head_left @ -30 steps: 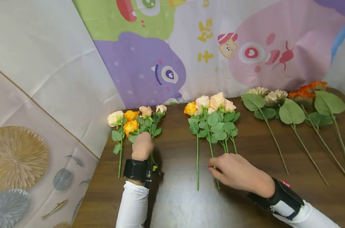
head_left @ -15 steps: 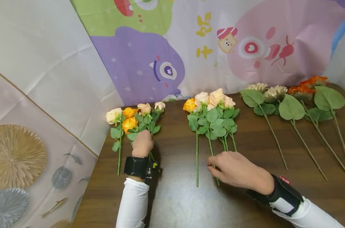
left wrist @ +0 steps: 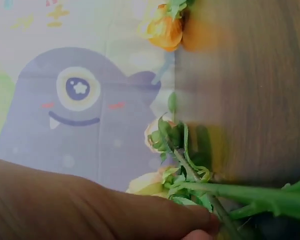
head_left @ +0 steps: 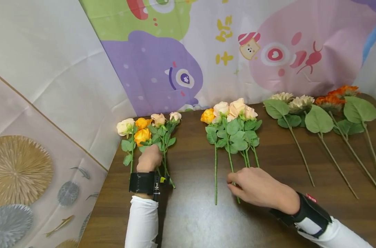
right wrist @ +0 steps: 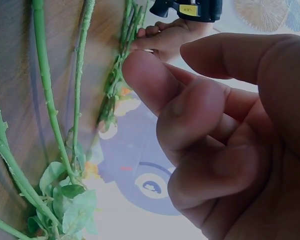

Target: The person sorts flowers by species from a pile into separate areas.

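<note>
My left hand [head_left: 150, 158] is bent down over the stems of the left group of artificial roses, just below the orange roses [head_left: 142, 137]. In the left wrist view, its fingertips meet the leaves beside a rose stem [left wrist: 230, 192]; whether they pinch a stem is hidden. Left of it lies a cream rose [head_left: 125, 127], and to the right are peach roses [head_left: 158, 120]. My right hand [head_left: 259, 187] hovers above the lower stems of the middle rose group [head_left: 234, 129]. In the right wrist view, its fingers are loosely bent, with nothing between thumb and fingers.
On the right of the brown table [head_left: 191, 179] lie long-stemmed flowers with large leaves: beige ones [head_left: 301, 104] and orange ones [head_left: 330, 103]. A cartoon-printed backdrop [head_left: 225, 82] hangs along the rear edge, and a patterned sheet [head_left: 63, 131] is on the left.
My left hand has shifted slightly left from the peach rose stems, uncovering them. The roses stay in place. My right hand has hardly moved; the head view sways a little.
</note>
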`<state>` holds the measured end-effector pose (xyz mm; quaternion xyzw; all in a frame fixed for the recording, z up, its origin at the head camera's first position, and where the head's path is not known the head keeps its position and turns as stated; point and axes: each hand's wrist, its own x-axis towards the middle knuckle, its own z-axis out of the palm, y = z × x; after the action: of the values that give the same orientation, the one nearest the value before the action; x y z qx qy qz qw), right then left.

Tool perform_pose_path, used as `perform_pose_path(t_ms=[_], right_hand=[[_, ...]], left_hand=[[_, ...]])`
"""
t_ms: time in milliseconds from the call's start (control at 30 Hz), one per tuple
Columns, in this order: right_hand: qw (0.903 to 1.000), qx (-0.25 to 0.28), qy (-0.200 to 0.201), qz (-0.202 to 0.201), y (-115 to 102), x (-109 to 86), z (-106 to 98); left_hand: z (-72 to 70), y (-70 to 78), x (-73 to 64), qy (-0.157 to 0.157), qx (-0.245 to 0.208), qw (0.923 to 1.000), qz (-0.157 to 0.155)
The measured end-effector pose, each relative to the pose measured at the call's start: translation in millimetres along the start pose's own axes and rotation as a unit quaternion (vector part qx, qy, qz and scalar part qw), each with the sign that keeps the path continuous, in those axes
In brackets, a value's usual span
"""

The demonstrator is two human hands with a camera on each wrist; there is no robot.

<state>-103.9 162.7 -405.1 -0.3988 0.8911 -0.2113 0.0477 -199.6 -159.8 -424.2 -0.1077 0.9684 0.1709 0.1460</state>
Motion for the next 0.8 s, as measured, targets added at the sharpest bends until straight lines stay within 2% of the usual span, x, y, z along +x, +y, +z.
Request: perform_pose_path(t_ms=[133,367,433,633,800], right_hand=[[1.0000,-0.006,-0.003,0.005,0.6,0.4,0.6],[0.9998,0.011,-0.014,0.008,0.1,0.4,0.0],[0.9996,0.022,-0.019,0.005,0.0,0.2,-0.2],[0.9990,0.036,-0.027,-0.007,0.6,0.2,-0.6],[0.9990,0.037,-0.021,-0.012,1.1,-0.5,-1.0]], left_hand=[[-1.1,0.9,-1.1,0.001,0.007,0.9999,0.015],[5.1,8.5,-4.4,0.003,0.029,0.9970,0.072],[6.1,9.5,-4.5,0.011,0.021,0.9963,0.083],[2.7,13.1,-5.9,0.038,-0.026,0.9951,0.088],[-2.3,19.5,-8.2,0.045,-0.022,0.9929,0.108]])
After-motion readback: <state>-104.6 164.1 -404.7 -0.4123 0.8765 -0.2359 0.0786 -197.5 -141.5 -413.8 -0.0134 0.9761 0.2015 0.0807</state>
